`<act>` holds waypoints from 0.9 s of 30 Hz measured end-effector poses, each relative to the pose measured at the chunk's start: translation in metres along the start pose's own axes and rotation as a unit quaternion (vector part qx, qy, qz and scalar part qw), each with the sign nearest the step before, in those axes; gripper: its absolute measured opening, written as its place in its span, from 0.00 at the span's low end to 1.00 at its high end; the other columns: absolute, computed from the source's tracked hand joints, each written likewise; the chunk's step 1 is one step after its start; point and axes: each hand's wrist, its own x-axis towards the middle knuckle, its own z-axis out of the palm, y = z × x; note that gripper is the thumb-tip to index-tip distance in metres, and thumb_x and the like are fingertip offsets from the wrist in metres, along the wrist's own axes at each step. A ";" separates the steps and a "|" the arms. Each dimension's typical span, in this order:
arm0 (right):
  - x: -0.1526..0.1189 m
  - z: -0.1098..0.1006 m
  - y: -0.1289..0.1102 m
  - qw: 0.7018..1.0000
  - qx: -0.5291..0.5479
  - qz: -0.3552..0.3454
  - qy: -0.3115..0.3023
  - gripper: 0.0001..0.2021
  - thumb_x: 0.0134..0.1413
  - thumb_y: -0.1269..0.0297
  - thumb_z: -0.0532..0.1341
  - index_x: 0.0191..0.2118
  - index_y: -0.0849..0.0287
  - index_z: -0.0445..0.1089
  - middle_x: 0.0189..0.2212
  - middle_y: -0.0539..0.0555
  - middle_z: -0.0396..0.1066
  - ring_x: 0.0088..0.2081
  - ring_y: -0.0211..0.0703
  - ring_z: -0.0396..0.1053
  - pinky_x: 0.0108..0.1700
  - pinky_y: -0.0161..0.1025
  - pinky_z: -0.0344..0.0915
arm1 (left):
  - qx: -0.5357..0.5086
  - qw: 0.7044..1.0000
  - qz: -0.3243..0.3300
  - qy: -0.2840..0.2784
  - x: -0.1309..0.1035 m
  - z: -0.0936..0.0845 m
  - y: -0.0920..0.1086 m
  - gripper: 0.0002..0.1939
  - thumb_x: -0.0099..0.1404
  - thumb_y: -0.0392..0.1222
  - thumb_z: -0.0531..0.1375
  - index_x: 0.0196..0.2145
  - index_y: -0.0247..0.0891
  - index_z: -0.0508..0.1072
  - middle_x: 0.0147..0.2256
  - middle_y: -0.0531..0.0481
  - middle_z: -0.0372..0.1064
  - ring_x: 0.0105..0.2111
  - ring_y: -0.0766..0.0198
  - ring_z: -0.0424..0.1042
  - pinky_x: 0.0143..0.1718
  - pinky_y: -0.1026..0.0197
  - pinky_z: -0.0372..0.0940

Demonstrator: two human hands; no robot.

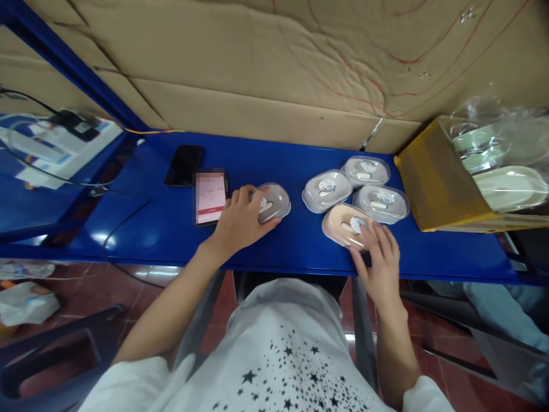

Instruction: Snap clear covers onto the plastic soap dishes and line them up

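Observation:
Under my left hand (pixel 242 217) sits a grey oval container with a clear lid (pixel 278 200); the thumb and fingers grip its sides. At the right, my right hand (pixel 377 254) holds the near right edge of a peach oval container with a clear lid (pixel 338 223), fingertips on its round sticker. Just behind it stand three more lidded containers: a pale one (pixel 317 189), one at the back (pixel 358 166), and a greyish one (pixel 388 209) touching or almost touching the peach one. Each shows a small light tab on top.
A cardboard box (pixel 418 177) with plastic-wrapped containers (pixel 510 186) stands at the right. Left of my hand lie a lit phone (pixel 211 200) and a dark phone (pixel 184 166). Cables and a black adapter (pixel 77 125) are farther left. Cardboard (pixel 257 63) backs the blue table (pixel 274 252).

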 end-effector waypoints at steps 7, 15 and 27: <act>0.019 0.016 -0.068 0.980 0.046 -0.161 -0.110 0.28 0.76 0.58 0.60 0.77 0.49 0.60 0.75 0.60 0.63 0.77 0.62 0.55 0.73 0.66 0.62 | 0.014 1.000 0.007 0.010 0.087 -0.004 -0.005 0.40 0.79 0.64 0.53 0.78 0.40 0.58 0.78 0.23 0.46 0.76 0.27 0.52 0.70 0.22 0.49; 0.118 0.054 -0.111 0.981 -0.017 -0.154 -0.119 0.30 0.76 0.64 0.57 0.78 0.61 0.58 0.81 0.66 0.48 0.80 0.61 0.49 0.79 0.66 0.47 | -0.025 0.997 0.018 0.069 0.087 -0.058 -0.030 0.36 0.83 0.63 0.43 0.77 0.41 0.59 0.76 0.32 0.55 0.75 0.37 0.58 0.72 0.30 0.55; 0.101 0.028 -0.037 0.986 -0.052 -0.079 -0.138 0.28 0.79 0.55 0.54 0.77 0.56 0.62 0.76 0.64 0.61 0.75 0.67 0.59 0.72 0.64 0.60 | 0.042 0.993 0.096 0.051 0.028 -0.016 -0.012 0.23 0.77 0.34 0.54 0.66 0.36 0.72 0.67 0.33 0.70 0.67 0.40 0.71 0.63 0.40 0.71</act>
